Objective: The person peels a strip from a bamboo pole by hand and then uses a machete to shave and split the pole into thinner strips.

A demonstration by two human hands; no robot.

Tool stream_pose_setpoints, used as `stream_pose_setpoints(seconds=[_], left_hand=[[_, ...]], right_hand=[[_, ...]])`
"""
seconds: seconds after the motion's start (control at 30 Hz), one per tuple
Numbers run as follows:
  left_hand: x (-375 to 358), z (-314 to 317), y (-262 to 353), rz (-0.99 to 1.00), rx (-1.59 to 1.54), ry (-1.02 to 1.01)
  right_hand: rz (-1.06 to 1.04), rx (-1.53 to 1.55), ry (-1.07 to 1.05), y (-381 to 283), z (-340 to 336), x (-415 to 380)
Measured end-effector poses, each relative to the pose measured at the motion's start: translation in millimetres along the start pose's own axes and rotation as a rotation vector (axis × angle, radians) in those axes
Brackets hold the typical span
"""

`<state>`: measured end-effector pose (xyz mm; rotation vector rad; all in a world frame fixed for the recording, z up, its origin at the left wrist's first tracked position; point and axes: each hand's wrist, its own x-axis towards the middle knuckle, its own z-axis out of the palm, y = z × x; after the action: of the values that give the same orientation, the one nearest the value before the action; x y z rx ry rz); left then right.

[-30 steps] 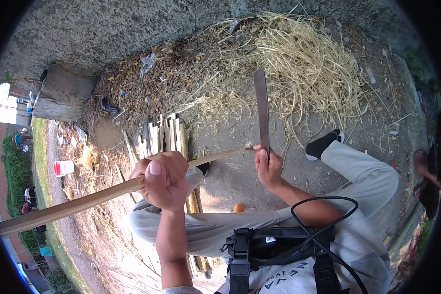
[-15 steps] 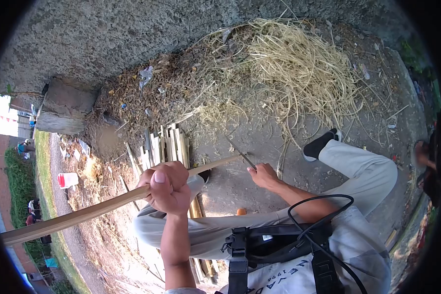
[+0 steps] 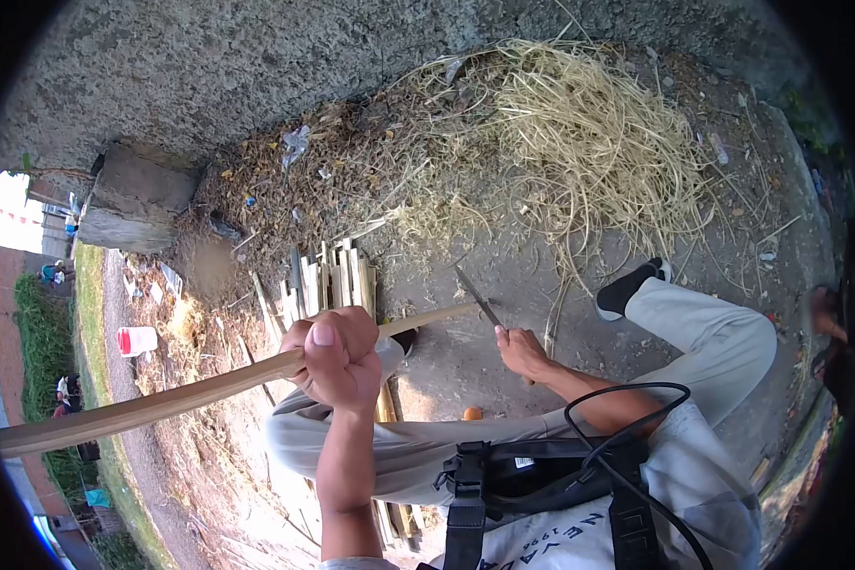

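My left hand [image 3: 340, 359] is closed round a long pale bamboo strip [image 3: 161, 406], thumb on top. One end of the strip runs out to the left edge of view; its other end points over the ground to the right. In my right hand [image 3: 524, 355] is a knife [image 3: 477, 296], its dark, narrow blade aimed up and to the left. The blade lies just by the far end of the strip. Fingers wrap the knife's handle, hiding most of it.
A stack of split bamboo pieces [image 3: 328, 285] lies beyond my left hand. Pale shavings [image 3: 598, 142] are heaped near the rough wall [image 3: 285, 57]. My shoe [image 3: 629, 290] rests on the ground at right. A red-and-white bucket [image 3: 138, 341] stands at left; people are farther off.
My right hand and the knife have shifted slightly right and down relative to the strip's end. My left hand keeps its hold on the strip; the whole view has moved a little.
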<state>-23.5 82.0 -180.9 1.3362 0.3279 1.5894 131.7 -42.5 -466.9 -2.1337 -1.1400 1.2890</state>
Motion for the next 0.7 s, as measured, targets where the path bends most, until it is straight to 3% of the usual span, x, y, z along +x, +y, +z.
stream_pose_setpoints(seconds=[0.07, 0.17, 0.27, 0.4, 0.6, 0.7], left_hand=[[2.6, -3.6, -2.4, -0.015, -0.002, 0.054], [10.2, -8.8, -0.9, -0.039, 0.053, 0.141], [12.8, -6.3, 1.4, -0.062, 0.095, 0.162], [10.4, 1.8, 1.5, -0.043, 0.127, 0.106], [6.7, -9.6, 3.6, -0.03, 0.059, 0.175], [5.6, -15.7, 5.0, -0.031, 0.052, 0.18]], right_hand=[[-0.117, 0.018, 0.036, -33.3, -5.6, -9.1], [-0.147, 0.038, -0.072, -51.7, -12.2, -19.4], [0.14, -0.067, -0.148, -18.8, -10.6, -10.6], [0.193, -0.191, -0.115, 10.9, -11.7, -0.5], [-0.105, -0.141, -0.045, -31.9, -9.1, -22.0], [0.237, -0.171, -0.245, 13.4, 3.2, -6.7]])
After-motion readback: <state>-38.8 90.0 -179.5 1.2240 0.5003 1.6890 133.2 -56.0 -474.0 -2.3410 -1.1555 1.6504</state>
